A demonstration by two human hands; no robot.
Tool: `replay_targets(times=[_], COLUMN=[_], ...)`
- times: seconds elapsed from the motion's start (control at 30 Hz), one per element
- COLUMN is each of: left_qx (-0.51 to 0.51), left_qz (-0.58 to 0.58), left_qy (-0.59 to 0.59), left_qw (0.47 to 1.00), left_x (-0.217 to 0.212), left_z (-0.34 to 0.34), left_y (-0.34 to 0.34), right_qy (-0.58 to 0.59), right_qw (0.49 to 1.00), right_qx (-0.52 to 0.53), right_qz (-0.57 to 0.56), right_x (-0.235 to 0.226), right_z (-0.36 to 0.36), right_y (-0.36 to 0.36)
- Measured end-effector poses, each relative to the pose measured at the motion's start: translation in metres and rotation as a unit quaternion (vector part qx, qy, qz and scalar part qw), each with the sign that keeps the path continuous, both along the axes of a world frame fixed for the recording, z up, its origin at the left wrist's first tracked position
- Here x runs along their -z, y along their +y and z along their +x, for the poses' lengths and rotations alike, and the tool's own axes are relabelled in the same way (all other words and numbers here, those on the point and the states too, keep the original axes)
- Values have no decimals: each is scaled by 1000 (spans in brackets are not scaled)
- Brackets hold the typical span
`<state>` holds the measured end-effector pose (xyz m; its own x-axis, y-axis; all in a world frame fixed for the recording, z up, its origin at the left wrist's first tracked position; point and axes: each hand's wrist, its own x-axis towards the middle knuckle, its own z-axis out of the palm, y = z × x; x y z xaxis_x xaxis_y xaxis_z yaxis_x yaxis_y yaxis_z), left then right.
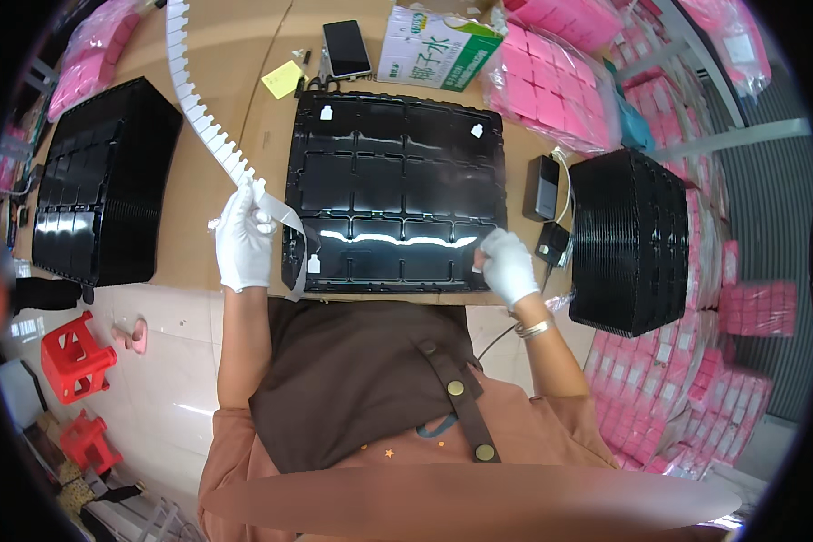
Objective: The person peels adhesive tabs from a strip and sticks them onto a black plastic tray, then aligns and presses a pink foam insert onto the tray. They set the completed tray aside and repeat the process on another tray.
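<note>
My left hand [242,237], in a white glove, holds a long white notched strip [203,113] that runs up and away to the top left; its loose clear tail hangs down beside the tray. A glossy black compartment tray [393,190] lies in front of me on the cardboard-covered table. Small white pieces sit in three of its pockets: far left [327,113], far right [477,131] and near left [313,264]. My right hand [508,264], also gloved, pinches a small white piece at the tray's near right corner.
Stacks of black trays stand at the left [99,185] and right [632,239]. A phone [347,47], yellow note [282,79], green-and-white carton [438,47], and small black devices [542,188] lie behind and beside the tray. Pink packets [551,81] fill the right. Red stools [74,357] stand on the floor.
</note>
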<state>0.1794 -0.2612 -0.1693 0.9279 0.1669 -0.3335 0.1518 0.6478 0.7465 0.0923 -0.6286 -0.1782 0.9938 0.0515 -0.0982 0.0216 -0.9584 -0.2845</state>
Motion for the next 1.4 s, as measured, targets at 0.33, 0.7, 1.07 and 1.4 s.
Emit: replay_targets(times=[0.33,0.7,1.07,1.4], left_qx=[9,15,-24,-8], left_qz=[108,237,251,259], left_qy=[-17,4,29,53], left_qw=[994,971,967,964], left_x=[-5,-3,3,11], left_z=[-3,-3,-4,8], left_y=[-16,4,14,9], right_qy=[67,-112,18,-68], right_qw=[993,964,989,992], right_qx=[39,128,114,110], right_qz=[85,207,90,-8], right_x=[-2,17,31,31], right_z=[-1,146,224,213], right_y=[-8,-48,-60,-33])
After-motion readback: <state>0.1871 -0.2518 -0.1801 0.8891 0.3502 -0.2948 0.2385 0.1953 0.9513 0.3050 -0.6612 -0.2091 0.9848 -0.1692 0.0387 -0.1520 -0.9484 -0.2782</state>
